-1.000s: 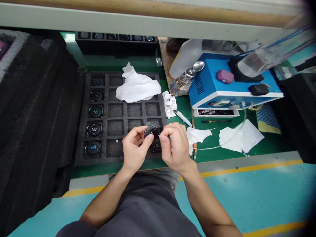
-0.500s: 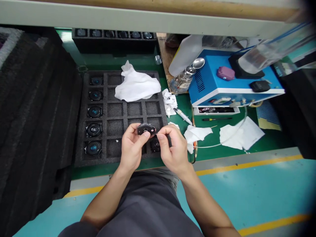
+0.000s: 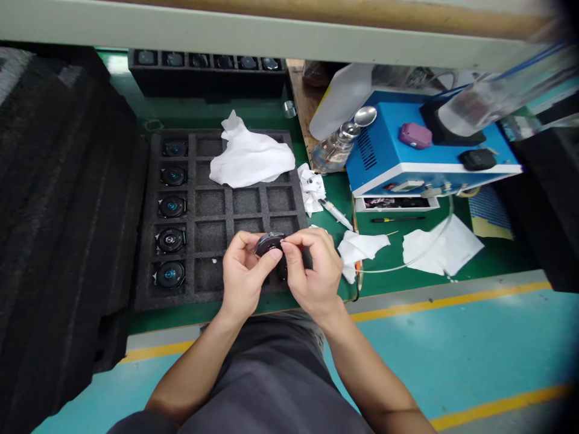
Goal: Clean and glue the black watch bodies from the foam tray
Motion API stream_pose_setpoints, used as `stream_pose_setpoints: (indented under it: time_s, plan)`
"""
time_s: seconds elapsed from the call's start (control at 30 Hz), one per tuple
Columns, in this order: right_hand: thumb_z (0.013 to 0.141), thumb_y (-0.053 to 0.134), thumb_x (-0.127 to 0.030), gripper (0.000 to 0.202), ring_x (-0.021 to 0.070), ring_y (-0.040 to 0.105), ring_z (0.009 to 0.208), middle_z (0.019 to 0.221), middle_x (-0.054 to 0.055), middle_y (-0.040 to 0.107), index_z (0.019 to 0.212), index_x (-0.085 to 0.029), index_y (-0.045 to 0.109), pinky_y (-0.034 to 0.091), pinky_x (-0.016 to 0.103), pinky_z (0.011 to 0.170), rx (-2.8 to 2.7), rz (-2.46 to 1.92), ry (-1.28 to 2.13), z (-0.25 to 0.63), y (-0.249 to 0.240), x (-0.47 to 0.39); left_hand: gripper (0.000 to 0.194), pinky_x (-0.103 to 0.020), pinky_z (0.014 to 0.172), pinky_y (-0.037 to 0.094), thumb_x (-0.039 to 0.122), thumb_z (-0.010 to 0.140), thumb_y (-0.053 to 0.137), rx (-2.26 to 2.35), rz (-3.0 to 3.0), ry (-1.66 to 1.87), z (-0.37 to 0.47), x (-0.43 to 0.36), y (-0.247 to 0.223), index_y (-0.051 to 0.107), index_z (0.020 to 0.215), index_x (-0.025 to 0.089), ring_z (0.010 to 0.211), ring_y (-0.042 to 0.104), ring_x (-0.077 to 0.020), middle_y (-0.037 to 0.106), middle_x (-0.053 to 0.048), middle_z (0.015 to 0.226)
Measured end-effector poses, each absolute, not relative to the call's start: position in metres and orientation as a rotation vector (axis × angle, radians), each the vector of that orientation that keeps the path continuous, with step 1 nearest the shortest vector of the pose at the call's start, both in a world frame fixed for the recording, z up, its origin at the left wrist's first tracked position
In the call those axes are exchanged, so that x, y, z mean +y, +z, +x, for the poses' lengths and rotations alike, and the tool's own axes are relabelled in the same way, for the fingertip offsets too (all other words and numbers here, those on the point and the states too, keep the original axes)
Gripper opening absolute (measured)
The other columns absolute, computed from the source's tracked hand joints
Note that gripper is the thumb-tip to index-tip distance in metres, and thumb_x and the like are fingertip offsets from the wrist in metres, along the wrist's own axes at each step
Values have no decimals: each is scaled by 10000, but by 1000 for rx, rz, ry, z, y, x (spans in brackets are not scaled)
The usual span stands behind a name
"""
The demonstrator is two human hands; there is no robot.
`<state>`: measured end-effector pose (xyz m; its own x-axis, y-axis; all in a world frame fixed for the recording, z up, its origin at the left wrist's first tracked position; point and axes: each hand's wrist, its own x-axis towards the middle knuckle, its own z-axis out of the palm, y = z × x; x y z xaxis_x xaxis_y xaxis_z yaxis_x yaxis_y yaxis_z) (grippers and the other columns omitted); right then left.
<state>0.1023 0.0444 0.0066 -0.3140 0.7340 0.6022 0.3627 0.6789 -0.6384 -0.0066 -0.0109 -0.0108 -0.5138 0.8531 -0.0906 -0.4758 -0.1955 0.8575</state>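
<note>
My left hand (image 3: 244, 271) is closed on a round black watch case (image 3: 268, 242) without a strap, thumb across its face and fingers behind. Thumb and forefinger of my right hand (image 3: 314, 268) are pinched together at the right rim of the case; whatever lies between them is too small to make out. Both hands are over the front of a dark foam tray (image 3: 192, 211). In the tray's left column sit several watch cases, the nearest one (image 3: 170, 275) face up. Another dark case (image 3: 283, 269) shows partly beneath my right hand.
White cloth (image 3: 253, 160) covers part of the tray's back. To the right are a syringe (image 3: 335, 214), crumpled tissues (image 3: 362, 246), a metal-topped bottle (image 3: 337, 144) and a blue machine (image 3: 384, 135) with a thin tube. Black foam stacks (image 3: 67, 229) stand at left.
The watch case has tilted and shifted slightly toward me and right. My right fingertips have moved left, up against its rim.
</note>
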Motion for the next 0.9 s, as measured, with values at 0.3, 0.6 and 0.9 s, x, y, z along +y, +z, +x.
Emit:
stream_pose_setpoints:
  time_s: [0.3,0.6,0.9]
  plan:
    - [964,604,-145,92,173,610,798,836,17,666,916,-223,607,467,356,747,-1967,-837,509,107,10,51,275,-223,804,567,139,734,868,1191,589,1892,-5,-9,-12,635,868,201,869,694,-112,725,-6,935]
    - [961,568,-142,117,178,586,766,801,15,652,878,-225,570,421,367,748,-2014,-785,459,108,8,55,231,-228,698,562,183,729,864,1352,689,1901,-2,-9,-6,641,790,178,771,694,-127,724,-21,839]
    - [981,550,-183,66,188,580,816,852,19,635,942,-235,540,417,381,792,-2021,-793,445,106,2,53,230,-209,759,525,199,757,869,1309,602,1911,-3,-12,-12,658,848,192,778,636,-95,682,13,847]
